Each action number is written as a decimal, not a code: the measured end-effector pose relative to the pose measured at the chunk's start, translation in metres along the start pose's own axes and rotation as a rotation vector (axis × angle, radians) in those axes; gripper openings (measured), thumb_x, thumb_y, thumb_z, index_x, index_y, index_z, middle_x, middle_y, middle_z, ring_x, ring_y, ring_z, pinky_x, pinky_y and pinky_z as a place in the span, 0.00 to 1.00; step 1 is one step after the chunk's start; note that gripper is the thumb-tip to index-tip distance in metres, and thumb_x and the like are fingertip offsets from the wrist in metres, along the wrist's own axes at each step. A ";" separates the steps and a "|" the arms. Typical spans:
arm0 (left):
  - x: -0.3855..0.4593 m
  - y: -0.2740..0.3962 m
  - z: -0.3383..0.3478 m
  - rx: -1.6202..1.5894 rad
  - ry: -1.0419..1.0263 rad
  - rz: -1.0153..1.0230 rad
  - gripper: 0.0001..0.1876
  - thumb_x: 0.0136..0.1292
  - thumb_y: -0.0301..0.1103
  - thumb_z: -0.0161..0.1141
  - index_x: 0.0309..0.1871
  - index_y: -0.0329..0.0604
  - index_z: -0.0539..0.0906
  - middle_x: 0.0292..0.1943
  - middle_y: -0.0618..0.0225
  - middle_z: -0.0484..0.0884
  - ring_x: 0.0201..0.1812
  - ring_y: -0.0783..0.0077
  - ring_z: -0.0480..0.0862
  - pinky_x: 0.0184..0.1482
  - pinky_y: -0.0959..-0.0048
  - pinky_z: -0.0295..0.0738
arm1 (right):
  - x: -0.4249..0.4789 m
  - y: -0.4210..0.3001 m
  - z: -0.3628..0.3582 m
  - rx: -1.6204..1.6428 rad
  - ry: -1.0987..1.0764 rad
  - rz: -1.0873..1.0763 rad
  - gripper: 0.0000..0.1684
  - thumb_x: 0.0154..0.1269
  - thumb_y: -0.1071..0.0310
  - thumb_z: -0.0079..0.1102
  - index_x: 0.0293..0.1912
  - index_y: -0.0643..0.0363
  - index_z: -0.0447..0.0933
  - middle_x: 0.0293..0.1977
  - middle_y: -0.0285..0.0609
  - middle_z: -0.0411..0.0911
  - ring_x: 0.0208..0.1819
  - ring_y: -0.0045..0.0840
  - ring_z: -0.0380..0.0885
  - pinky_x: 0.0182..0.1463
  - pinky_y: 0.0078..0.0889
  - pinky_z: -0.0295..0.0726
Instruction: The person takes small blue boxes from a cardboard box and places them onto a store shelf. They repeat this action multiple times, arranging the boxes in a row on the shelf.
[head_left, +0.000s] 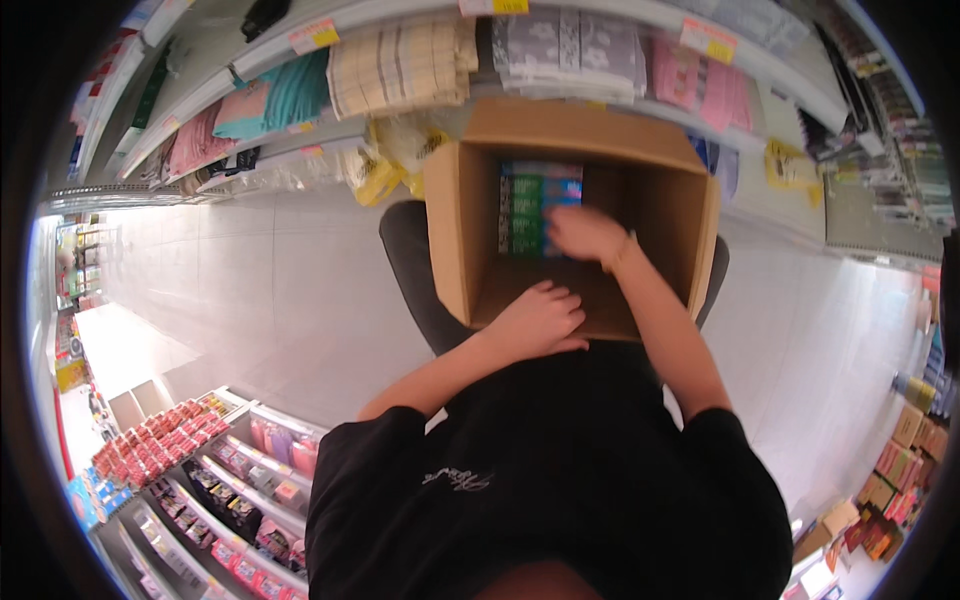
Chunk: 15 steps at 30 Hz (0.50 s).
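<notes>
An open cardboard box (577, 124) sits in front of me, its flaps folded outward. Inside, against its left part, small green-and-blue cartons (525, 217) form a row, with a paler one at the far end. My right hand (589, 234) reaches into the box and touches the right side of the cartons. It is slightly blurred, and its fingertips are partly hidden, so its grip is unclear. My left hand (541, 319) is at the near wall of the box, fingers over the inner side and thumb by the rim.
Beyond the box, shelves hold folded checked cloth (405, 64), grey patterned textiles (570, 56) and pink towels (697, 86). Yellow plastic bags (382, 176) hang low there. A dark seat (409, 262) shows beside the box. Another stocked shelf (247, 480) stands behind left, cartons (907, 427) at right.
</notes>
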<state>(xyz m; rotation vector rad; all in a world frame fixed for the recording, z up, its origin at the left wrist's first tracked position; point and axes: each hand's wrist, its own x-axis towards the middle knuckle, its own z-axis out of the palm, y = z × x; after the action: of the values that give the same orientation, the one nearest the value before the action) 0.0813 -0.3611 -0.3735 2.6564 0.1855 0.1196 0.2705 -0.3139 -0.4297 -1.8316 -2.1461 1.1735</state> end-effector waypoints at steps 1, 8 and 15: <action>0.002 -0.003 -0.005 -0.035 -0.009 -0.021 0.21 0.59 0.54 0.71 0.33 0.45 0.82 0.33 0.65 0.80 0.41 0.59 0.83 0.47 0.61 0.77 | -0.023 -0.009 -0.007 0.042 0.116 -0.107 0.12 0.69 0.63 0.52 0.43 0.62 0.78 0.36 0.61 0.82 0.39 0.58 0.81 0.41 0.58 0.80; -0.007 -0.046 -0.094 -0.259 0.259 -0.111 0.08 0.63 0.29 0.67 0.44 0.43 0.87 0.49 0.66 0.87 0.51 0.58 0.86 0.53 0.61 0.81 | -0.126 -0.047 -0.001 0.197 0.069 -0.244 0.18 0.77 0.56 0.50 0.52 0.58 0.79 0.46 0.55 0.83 0.46 0.52 0.81 0.50 0.52 0.81; 0.056 -0.061 -0.269 0.113 0.849 -0.038 0.18 0.57 0.16 0.61 0.51 0.42 0.86 0.57 0.58 0.85 0.59 0.51 0.83 0.61 0.61 0.77 | -0.124 -0.068 0.041 -0.112 0.419 -0.284 0.15 0.67 0.58 0.62 0.49 0.53 0.81 0.37 0.39 0.85 0.45 0.33 0.84 0.43 0.42 0.84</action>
<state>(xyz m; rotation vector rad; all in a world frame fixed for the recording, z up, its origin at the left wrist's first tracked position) 0.0990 -0.1777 -0.1610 2.5346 0.5179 1.2475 0.2292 -0.4416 -0.3691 -1.5651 -2.1568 0.5622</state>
